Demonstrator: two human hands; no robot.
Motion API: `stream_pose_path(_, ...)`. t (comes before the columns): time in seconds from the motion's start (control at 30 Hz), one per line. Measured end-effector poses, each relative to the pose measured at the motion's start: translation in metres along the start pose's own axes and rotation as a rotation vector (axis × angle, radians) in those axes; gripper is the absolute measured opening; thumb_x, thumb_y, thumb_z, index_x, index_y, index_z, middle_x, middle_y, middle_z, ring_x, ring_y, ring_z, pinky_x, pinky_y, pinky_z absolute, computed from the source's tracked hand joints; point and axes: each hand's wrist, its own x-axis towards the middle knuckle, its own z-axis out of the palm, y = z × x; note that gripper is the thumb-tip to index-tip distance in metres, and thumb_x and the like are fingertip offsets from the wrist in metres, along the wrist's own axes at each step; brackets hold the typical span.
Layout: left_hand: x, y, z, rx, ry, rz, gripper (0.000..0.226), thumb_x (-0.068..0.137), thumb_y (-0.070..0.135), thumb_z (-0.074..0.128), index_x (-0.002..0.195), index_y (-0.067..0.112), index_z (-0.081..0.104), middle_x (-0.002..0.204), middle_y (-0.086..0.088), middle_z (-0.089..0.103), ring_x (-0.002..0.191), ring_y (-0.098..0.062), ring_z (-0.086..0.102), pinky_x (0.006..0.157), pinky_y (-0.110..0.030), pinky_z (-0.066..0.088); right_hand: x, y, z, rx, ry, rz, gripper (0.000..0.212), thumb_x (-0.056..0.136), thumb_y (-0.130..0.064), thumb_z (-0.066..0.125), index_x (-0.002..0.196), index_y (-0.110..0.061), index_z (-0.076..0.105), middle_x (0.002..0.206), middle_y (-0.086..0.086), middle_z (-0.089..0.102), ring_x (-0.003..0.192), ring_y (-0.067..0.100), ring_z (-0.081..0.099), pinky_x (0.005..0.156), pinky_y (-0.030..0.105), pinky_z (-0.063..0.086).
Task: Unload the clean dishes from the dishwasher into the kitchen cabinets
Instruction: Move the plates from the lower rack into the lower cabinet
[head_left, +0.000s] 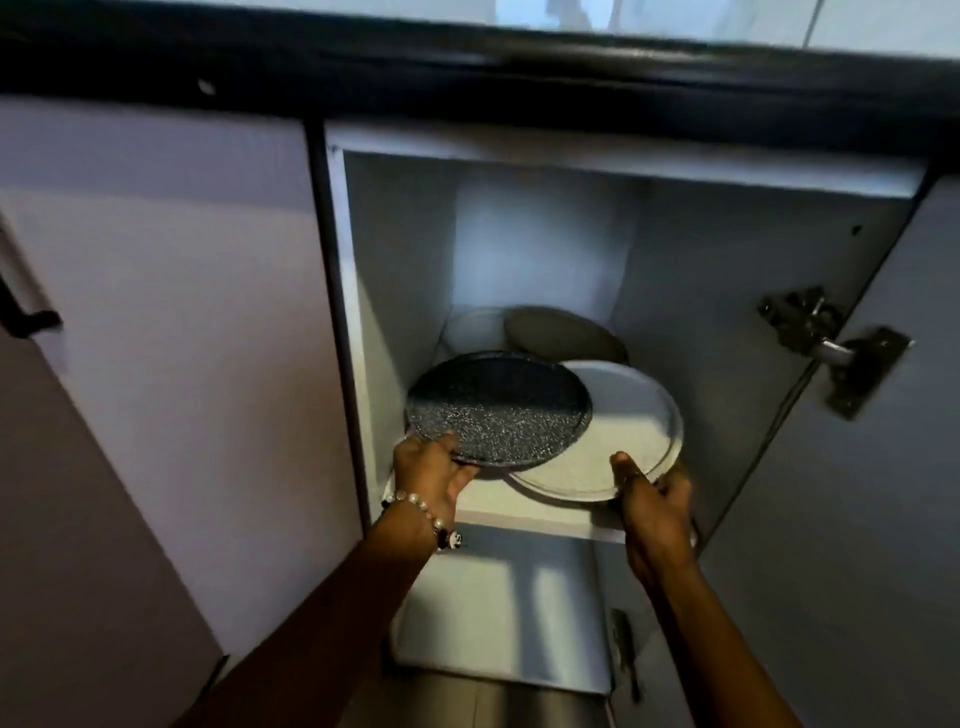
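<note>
Inside an open white cabinet (405, 249), a dark speckled plate (498, 405) lies partly over a large white plate (623, 431). My left hand (431, 473), with a bead bracelet on the wrist, grips the near rim of the speckled plate. My right hand (652, 499) grips the near rim of the white plate, thumb on top. Both plates are over the front of the cabinet shelf (535, 506). Behind them stand a grey plate (561, 335) and a pale plate (472, 327), both half hidden.
The cabinet door (857, 519) hangs open at the right, with metal hinges (831, 343) on it. A closed white door (171, 338) with a black handle (26, 312) is at the left. A black countertop edge (467, 78) runs above. A lower shelf (498, 623) lies below.
</note>
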Motion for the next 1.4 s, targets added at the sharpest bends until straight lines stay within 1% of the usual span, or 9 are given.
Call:
stream_pose_path(0.27,0.050,-0.028,0.014,-0.057,-0.001,0.213,0.031,0.089,-0.005,0.051,0.120,-0.004,0.053,0.115,-0.017,0.061,0.101,-0.035,0.061,0.071,-0.041,0.055,0.071,0.036,0.018,0.087,0.005,-0.035,0.039,0.079,-0.023,0.067,0.114,-0.012,0.054,0.111,0.010,0.067,0.100,0.031,0.066,0.086,0.053,0.054)
stream_pose_path(0.4,0.057,-0.036,0.013,-0.031,0.000,0.284,0.028,0.091,-0.001,0.053,0.119,0.001,0.054,0.108,-0.014,0.062,0.091,-0.030,0.062,0.065,-0.040,0.057,0.075,0.036,0.018,0.114,0.004,-0.017,0.030,0.086,-0.018,0.065,0.111,-0.014,0.049,0.113,0.011,0.063,0.098,0.030,0.064,0.086,0.052,0.054)
stream_pose_path(0.5,0.060,-0.041,0.010,0.171,0.137,0.324,0.029,0.085,0.010,0.059,0.114,0.007,0.058,0.110,-0.013,0.065,0.089,-0.031,0.065,0.072,-0.047,0.059,0.080,0.039,0.020,0.068,0.047,-0.001,0.028,0.084,-0.022,0.066,0.107,-0.021,0.050,0.110,0.009,0.063,0.097,0.031,0.064,0.083,0.054,0.055)
stream_pose_path(0.6,0.050,-0.040,0.012,0.478,0.312,0.404,0.039,0.083,0.014,0.056,0.120,0.004,0.052,0.110,-0.015,0.064,0.096,-0.037,0.063,0.081,-0.037,0.053,0.085,0.043,0.023,-0.070,0.139,-0.045,0.026,0.080,-0.028,0.065,0.102,-0.022,0.052,0.112,0.012,0.064,0.102,0.035,0.063,0.086,0.054,0.054)
stream_pose_path(0.73,0.034,-0.043,0.015,0.682,0.428,0.530,0.049,0.087,0.005,0.053,0.132,-0.003,0.037,0.124,-0.026,0.055,0.112,-0.043,0.055,0.091,-0.043,0.045,0.050,0.022,0.019,-0.312,0.311,-0.122,0.024,0.090,-0.009,0.055,0.110,0.004,0.057,0.115,0.022,0.062,0.104,0.040,0.060,0.090,0.042,0.051)
stream_pose_path(0.87,0.036,-0.040,0.017,0.804,0.393,0.469,0.047,0.088,0.009,0.052,0.132,-0.004,0.038,0.135,-0.024,0.039,0.121,-0.040,0.042,0.100,-0.041,0.037,0.034,0.016,0.014,-0.533,0.355,-0.157,0.022,0.089,-0.006,0.054,0.095,0.013,0.063,0.098,0.028,0.067,0.089,0.040,0.064,0.074,0.036,0.051)
stream_pose_path(1.07,0.038,-0.044,0.019,0.858,0.347,0.565,0.068,0.084,0.006,0.059,0.141,-0.008,0.027,0.146,-0.021,0.033,0.130,-0.039,0.040,0.109,-0.043,0.036,0.032,0.013,0.019,-0.824,0.295,-0.217,0.025,0.088,-0.010,0.054,0.090,0.012,0.065,0.093,0.028,0.066,0.088,0.040,0.063,0.081,0.044,0.053)
stream_pose_path(1.23,0.040,-0.041,0.018,0.983,0.313,0.531,0.071,0.087,0.007,0.058,0.143,-0.011,0.020,0.155,-0.022,0.017,0.145,-0.033,0.013,0.119,-0.039,0.019,0.035,0.021,0.022,-0.979,0.308,-0.235,0.028,0.090,-0.024,0.052,0.096,-0.003,0.069,0.100,0.017,0.065,0.094,0.030,0.057,0.075,0.027,0.035)
stream_pose_path(1.4,0.041,-0.042,0.015,0.976,0.277,0.570,0.067,0.087,0.006,0.058,0.143,-0.010,0.023,0.155,-0.022,0.018,0.146,-0.034,0.010,0.120,-0.039,0.016,0.029,0.021,0.021,-1.019,0.336,-0.289,0.027,0.090,-0.014,0.050,0.101,0.007,0.065,0.108,0.027,0.059,0.107,0.039,0.049,0.098,0.042,0.038)
